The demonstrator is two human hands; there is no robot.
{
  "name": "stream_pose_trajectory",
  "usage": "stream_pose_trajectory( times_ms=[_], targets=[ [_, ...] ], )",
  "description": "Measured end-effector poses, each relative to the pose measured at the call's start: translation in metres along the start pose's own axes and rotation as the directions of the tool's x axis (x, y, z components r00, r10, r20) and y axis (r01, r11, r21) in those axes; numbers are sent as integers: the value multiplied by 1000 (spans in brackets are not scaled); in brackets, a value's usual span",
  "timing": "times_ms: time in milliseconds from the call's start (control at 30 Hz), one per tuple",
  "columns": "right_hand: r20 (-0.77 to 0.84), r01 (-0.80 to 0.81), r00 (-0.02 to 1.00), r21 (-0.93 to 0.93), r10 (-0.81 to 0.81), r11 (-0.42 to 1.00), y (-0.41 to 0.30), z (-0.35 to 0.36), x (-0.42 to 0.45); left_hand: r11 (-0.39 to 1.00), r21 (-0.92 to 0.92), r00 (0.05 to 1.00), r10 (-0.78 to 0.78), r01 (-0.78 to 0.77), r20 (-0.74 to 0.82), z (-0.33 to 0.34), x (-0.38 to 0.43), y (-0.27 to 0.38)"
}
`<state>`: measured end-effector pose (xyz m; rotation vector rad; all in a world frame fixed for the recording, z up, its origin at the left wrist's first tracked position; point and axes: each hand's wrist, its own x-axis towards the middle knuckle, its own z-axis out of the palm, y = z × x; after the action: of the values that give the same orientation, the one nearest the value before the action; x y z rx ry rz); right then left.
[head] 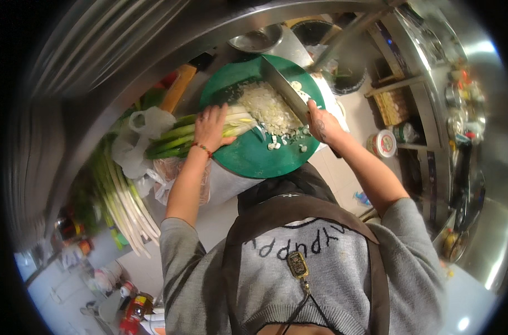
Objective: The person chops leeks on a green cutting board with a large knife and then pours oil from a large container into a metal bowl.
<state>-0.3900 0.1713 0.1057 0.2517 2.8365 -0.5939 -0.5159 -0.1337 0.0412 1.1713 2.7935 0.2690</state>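
On a round green cutting board (254, 159), my left hand (212, 127) presses down on a bunch of green onions (239, 121), its fingers spread over the stalks. Their white cut ends point right, towards a heap of chopped white onion pieces (264, 104). My right hand (324, 125) grips the handle of a wide cleaver (285, 86). The blade slants across the board and lies along the right side of the heap. A few round slices lie beyond the blade, and small bits are scattered nearer me.
More long green onions (120, 201) lie at the left beside a clear plastic bag (136, 138). A metal bowl (256, 39) stands behind the board. To the right are a black bin (348, 75), a lidded tub (381, 143) and shelves holding a tray of eggs (391, 106).
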Motion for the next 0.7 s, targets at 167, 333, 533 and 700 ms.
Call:
stream_pose_trajectory(
  times_ms=[167,333,533,700],
  targets=[
    [7,-2,1000,13,2,1000,1,3,0,993,9,987,-119,120,-105,15,25,58],
    [76,15,997,10,-16,1000,-15,-40,-14,992,-19,949,-123,123,-292,0,26,63],
    [153,138,978,29,-141,990,-40,-30,-7,969,-185,806,-242,167,-541,42,58,67],
    [184,66,981,-16,-62,998,-43,19,30,969,-180,839,-236,167,-491,37,61,69]
  ],
)
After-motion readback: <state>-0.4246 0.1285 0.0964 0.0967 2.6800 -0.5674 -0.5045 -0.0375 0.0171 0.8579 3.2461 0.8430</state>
